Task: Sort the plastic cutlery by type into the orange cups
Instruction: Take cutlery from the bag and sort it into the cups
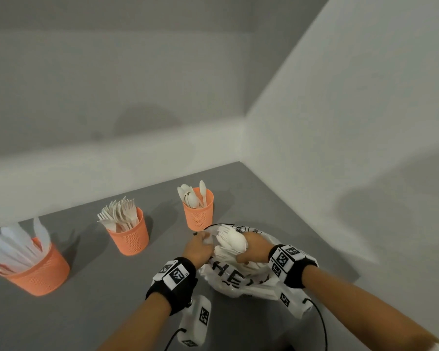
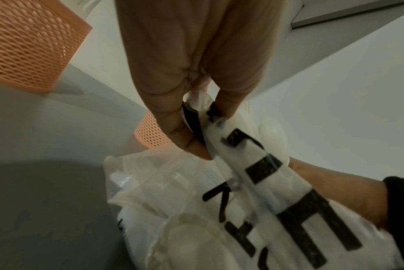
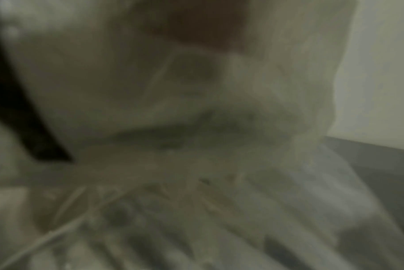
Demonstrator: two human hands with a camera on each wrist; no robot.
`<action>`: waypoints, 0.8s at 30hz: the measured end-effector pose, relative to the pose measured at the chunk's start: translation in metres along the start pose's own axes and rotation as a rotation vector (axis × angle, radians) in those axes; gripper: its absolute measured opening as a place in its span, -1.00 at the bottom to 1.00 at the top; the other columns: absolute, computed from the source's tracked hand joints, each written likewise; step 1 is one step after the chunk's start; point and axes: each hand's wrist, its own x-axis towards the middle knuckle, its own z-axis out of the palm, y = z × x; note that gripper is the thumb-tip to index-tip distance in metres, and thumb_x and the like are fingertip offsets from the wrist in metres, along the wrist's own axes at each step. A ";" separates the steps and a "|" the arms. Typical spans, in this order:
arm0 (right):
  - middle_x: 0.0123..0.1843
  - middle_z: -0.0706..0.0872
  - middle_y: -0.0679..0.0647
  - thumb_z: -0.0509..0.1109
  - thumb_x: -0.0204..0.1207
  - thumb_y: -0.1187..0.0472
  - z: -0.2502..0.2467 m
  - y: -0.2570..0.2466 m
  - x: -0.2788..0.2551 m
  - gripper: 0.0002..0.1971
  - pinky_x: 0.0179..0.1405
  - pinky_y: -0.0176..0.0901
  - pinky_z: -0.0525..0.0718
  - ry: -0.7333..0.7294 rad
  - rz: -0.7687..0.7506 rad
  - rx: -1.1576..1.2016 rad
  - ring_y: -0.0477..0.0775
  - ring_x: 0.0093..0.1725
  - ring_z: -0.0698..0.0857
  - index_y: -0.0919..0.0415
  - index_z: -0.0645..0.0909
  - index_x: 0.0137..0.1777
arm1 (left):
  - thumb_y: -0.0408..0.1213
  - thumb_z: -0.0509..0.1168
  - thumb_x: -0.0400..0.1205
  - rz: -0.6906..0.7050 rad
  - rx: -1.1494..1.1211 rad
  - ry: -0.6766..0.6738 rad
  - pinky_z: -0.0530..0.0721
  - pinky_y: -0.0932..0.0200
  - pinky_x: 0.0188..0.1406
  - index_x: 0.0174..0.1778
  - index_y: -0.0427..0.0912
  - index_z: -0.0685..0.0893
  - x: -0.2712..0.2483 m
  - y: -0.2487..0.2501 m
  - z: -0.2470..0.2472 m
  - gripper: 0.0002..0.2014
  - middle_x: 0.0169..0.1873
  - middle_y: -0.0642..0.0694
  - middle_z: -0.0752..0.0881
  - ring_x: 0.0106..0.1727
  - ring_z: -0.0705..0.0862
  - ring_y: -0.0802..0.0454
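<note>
Spoons point(image 1: 232, 240) are bunching in my right hand point(image 1: 255, 247), which is grasping them by the handles at the mouth of the white plastic bag point(image 1: 241, 279). I am pinching the bag's edge with my left hand point(image 1: 199, 249), thumb and fingers point(image 2: 184, 135) closed on the printed film. Across the grey table point(image 1: 99, 300), orange cups are standing: knives cup point(image 1: 39, 273) at nine o'clock, forks cup point(image 1: 129, 238) at eleven, spoons cup point(image 1: 199, 214) at twelve, just beyond the bag. My right wrist view is showing only blurred plastic.
</note>
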 end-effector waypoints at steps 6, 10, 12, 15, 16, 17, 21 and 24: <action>-0.41 0.63 -0.06 0.49 0.20 0.37 -0.009 0.005 -0.002 -0.78 -0.31 -0.18 0.58 0.220 -0.001 0.361 -0.12 -0.41 0.61 0.06 0.54 -0.31 | -0.46 0.23 0.55 0.053 0.008 -0.088 0.60 0.08 0.20 0.57 -0.20 0.21 -0.004 0.012 0.015 -0.36 0.42 -0.28 0.44 0.29 0.57 -0.23; -0.56 0.56 -0.15 0.40 0.35 0.54 -0.033 -0.011 -0.003 -0.67 -0.51 -0.41 0.52 0.399 0.024 0.599 -0.27 -0.59 0.55 0.10 0.48 -0.39 | -0.46 0.25 0.55 0.118 0.012 -0.098 0.49 0.01 0.40 0.55 -0.20 0.27 -0.008 0.021 0.011 -0.39 0.43 -0.27 0.43 0.40 0.48 -0.23; -0.60 0.55 -0.09 0.35 0.43 0.52 -0.046 -0.022 -0.003 -0.71 -0.52 -0.36 0.54 0.462 0.021 0.718 -0.21 -0.59 0.55 0.15 0.49 -0.40 | -0.48 0.24 0.56 0.184 0.028 -0.015 0.48 0.04 0.39 0.44 -0.25 0.44 -0.011 0.023 0.005 -0.52 0.37 -0.24 0.51 0.37 0.51 -0.17; -0.58 0.50 0.01 0.29 0.44 0.49 -0.058 -0.042 0.003 -0.74 -0.46 -0.21 0.51 0.506 -0.019 0.873 -0.06 -0.55 0.49 0.22 0.48 -0.42 | -0.42 0.22 0.62 0.248 -0.109 0.194 0.57 0.22 -0.01 0.07 -0.28 0.65 -0.023 0.028 -0.012 -0.84 0.02 -0.18 0.68 0.01 0.63 -0.06; -0.62 0.50 -0.03 0.29 0.43 0.49 -0.059 -0.051 0.006 -0.74 -0.46 -0.21 0.50 0.514 -0.046 0.921 -0.08 -0.57 0.49 0.22 0.48 -0.42 | -0.37 0.19 0.66 0.219 -0.229 0.197 0.54 0.25 -0.14 -0.05 -0.24 0.64 -0.027 0.029 -0.019 -0.88 -0.11 -0.15 0.66 -0.11 0.60 -0.01; -0.64 0.50 -0.07 0.29 0.42 0.49 -0.058 -0.061 0.008 -0.76 -0.48 -0.23 0.50 0.508 -0.076 0.965 -0.11 -0.60 0.49 0.21 0.50 -0.41 | -0.32 0.15 0.69 0.147 -0.390 0.157 0.52 0.25 -0.21 -0.11 -0.20 0.61 -0.033 0.029 -0.024 -0.85 -0.19 -0.12 0.63 -0.19 0.57 0.02; -0.56 0.61 -0.11 0.40 0.27 0.38 -0.039 -0.116 0.011 -0.89 -0.43 -0.30 0.60 0.412 -0.158 1.145 -0.18 -0.53 0.60 0.18 0.57 -0.29 | -0.05 0.00 0.72 -0.240 -0.969 -0.102 0.58 0.05 -0.08 -0.12 -0.27 0.55 -0.050 0.019 -0.044 -0.62 -0.16 -0.27 0.65 -0.15 0.62 -0.11; -0.47 0.60 0.02 0.40 0.14 0.32 -0.014 -0.153 0.016 -0.87 -0.40 -0.25 0.60 0.392 -0.157 1.157 -0.08 -0.49 0.58 0.16 0.63 -0.29 | 0.18 -0.05 0.67 -0.303 -1.127 -0.165 0.57 -0.08 0.05 -0.04 -0.37 0.56 -0.059 0.007 -0.058 -0.39 -0.07 -0.37 0.66 -0.07 0.63 -0.24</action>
